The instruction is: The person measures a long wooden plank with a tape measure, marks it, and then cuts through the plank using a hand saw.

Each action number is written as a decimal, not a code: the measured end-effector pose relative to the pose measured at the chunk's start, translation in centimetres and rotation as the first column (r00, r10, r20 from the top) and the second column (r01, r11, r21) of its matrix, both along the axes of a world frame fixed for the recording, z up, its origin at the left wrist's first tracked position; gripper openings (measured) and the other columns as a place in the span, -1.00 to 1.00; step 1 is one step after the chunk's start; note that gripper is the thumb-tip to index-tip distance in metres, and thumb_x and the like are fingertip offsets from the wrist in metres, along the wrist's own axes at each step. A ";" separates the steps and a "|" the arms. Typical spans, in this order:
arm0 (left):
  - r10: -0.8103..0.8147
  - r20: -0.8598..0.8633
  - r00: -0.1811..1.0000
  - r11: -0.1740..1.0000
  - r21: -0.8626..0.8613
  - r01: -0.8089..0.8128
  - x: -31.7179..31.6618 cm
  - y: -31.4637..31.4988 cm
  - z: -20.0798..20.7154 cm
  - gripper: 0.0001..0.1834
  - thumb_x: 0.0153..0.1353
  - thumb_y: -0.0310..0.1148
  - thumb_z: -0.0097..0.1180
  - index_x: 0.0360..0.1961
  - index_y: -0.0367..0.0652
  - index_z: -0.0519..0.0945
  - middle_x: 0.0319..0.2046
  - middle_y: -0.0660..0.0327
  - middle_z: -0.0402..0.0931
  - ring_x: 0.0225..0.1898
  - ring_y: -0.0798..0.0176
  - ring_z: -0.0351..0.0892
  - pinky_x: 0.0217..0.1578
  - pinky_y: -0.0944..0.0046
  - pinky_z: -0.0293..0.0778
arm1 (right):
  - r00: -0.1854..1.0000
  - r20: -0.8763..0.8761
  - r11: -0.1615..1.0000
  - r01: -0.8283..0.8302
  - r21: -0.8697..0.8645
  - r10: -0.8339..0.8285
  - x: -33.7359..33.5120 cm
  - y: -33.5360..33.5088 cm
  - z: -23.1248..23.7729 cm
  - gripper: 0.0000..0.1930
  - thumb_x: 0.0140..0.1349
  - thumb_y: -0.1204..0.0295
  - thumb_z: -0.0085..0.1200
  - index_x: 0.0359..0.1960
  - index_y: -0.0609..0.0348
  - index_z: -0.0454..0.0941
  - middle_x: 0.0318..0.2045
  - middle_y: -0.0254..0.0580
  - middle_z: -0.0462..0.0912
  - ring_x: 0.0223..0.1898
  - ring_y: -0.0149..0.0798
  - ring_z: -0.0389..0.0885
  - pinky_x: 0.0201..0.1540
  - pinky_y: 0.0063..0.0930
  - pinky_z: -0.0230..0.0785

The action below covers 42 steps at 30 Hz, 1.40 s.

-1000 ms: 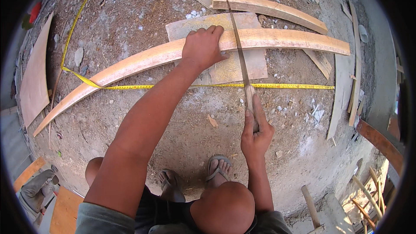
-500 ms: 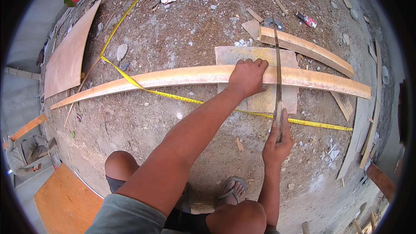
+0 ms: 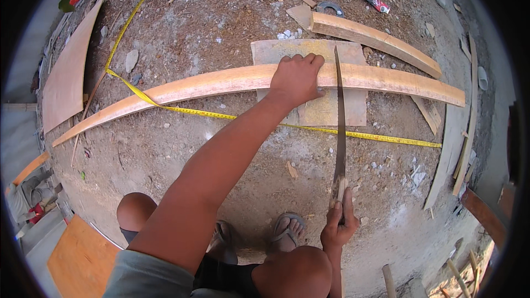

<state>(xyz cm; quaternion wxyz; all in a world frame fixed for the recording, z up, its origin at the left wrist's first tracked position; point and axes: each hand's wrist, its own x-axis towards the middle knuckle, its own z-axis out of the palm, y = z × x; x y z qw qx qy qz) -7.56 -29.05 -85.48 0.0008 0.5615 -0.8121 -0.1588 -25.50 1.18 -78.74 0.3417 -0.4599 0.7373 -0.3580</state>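
A long timber beam (image 3: 210,84) lies across the ground in front of me, over a flat piece of board (image 3: 353,113) dusted with sawdust. My left hand (image 3: 297,77) is clamped over the top of the beam, fingers wrapped round its far edge. Just right of it, the narrow blade of a handsaw (image 3: 340,132) crosses the beam, its tip beyond the far side. My right hand (image 3: 339,227) grips the saw's handle close to my knee. Whether the teeth have cut into the wood cannot be made out.
A yellow tape measure (image 3: 204,113) runs extended along the near side and bends away at left. Behind the beam lies a shorter timber piece (image 3: 381,44). Plywood sheets (image 3: 74,66) stand at left; long wood strips (image 3: 468,127) lie at right. Stones and litter are scattered about.
My right hand has drawn the saw back toward me, so less blade reaches past the beam. My left hand keeps its hold on the beam. The whole view has shifted slightly.
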 end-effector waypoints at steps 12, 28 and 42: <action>0.019 0.043 0.999 0.999 0.037 -0.021 0.7 0.0 0.4 -0.22 -0.07 0.16 0.52 0.06 -0.06 0.49 -0.04 0.21 0.62 -0.02 0.08 0.67 -0.04 0.04 0.61 | 1.000 0.013 0.999 -0.023 -0.035 0.023 1.3 -3.8 -2.8 -0.57 0.36 0.60 0.09 0.27 0.27 0.56 -0.28 0.11 0.78 -0.50 -0.54 0.57 -0.42 -0.56 0.42; 0.013 0.038 0.999 0.999 -0.043 -0.011 0.4 -0.1 0.2 -0.23 -0.15 0.15 0.55 -0.03 -0.08 0.52 -0.13 0.19 0.64 -0.09 0.07 0.69 -0.08 0.05 0.61 | 0.998 0.062 0.999 -0.034 0.020 0.032 0.5 -4.0 1.0 -0.56 0.35 0.61 0.10 0.28 0.29 0.55 -0.05 0.24 0.73 -0.41 -0.49 0.70 -0.38 -0.56 0.47; 0.036 0.031 0.999 0.999 -0.007 -0.035 1.5 -0.4 0.1 -0.21 -0.15 0.12 0.56 0.03 -0.08 0.51 -0.09 0.18 0.64 -0.07 0.06 0.68 -0.04 0.04 0.58 | 0.995 0.082 0.991 -0.071 0.115 0.061 1.4 -6.0 3.1 -0.56 0.44 0.46 0.00 0.33 0.30 0.49 -0.10 0.01 0.79 -0.43 -0.59 0.56 -0.37 -0.63 0.42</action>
